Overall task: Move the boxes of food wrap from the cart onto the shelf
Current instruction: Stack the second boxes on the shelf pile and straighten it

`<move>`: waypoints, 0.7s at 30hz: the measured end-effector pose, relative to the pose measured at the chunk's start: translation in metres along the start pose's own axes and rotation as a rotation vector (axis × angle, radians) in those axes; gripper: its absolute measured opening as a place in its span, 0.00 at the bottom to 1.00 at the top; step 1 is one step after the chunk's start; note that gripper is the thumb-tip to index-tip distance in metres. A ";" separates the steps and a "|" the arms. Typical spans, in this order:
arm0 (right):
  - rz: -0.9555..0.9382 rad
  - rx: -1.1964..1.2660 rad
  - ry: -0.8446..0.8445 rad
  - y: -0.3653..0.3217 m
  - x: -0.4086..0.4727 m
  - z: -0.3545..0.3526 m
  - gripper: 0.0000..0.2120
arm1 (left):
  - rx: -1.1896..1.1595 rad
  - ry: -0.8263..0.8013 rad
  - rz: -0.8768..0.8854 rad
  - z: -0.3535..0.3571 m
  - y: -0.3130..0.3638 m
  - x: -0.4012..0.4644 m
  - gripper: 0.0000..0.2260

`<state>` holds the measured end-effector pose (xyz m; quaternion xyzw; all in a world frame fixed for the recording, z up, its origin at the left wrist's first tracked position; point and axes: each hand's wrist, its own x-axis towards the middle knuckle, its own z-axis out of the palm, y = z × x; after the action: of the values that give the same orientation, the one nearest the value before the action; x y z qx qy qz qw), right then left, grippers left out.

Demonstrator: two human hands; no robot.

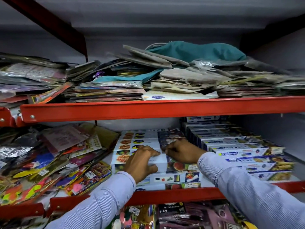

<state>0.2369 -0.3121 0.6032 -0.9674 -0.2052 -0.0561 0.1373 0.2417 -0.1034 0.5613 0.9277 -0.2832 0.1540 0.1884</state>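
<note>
red steel: the shelf (165, 195) rail runs across the near edge, and the stack overhangs close to it.
risk, slide: the pale boxes of food wrap (143, 142) sit in glossy layers; a push from the near side could shear the top row off the one under it.
risk, clutter: loose party packets (54, 156) crowd the left of the stack and could be shoved further or snag a box corner.
risk, right: the blue-edged boxes (239, 151) lean in a stepped row just beside the stack; a knock might tip them.
left hand (142, 161): fingers spread flat over the near top box, pressing, not gripping.
right hand (183, 152): curled on the right end of the same row, possibly pinching an edge; blur hides the fingertips.
hands: close together, nearly touching.
cart: not in view.
</note>
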 end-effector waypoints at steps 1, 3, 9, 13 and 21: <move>0.002 -0.014 0.022 0.002 -0.006 0.005 0.17 | 0.011 0.011 0.026 0.006 -0.002 -0.001 0.23; -0.012 -0.055 0.087 0.004 -0.016 0.015 0.19 | 0.054 0.057 0.084 0.015 -0.005 -0.005 0.21; 0.001 -0.173 0.267 0.003 -0.030 0.048 0.23 | 0.212 0.193 0.114 0.032 -0.014 -0.022 0.21; 0.021 -0.220 0.269 0.004 -0.032 0.056 0.25 | 0.315 0.214 0.149 0.031 -0.022 -0.027 0.22; 0.017 -0.211 0.241 -0.001 -0.031 0.054 0.26 | 0.327 0.172 0.141 0.029 -0.029 -0.027 0.24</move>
<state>0.2108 -0.3079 0.5464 -0.9645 -0.1718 -0.1918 0.0589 0.2419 -0.0813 0.5173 0.9072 -0.3015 0.2894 0.0476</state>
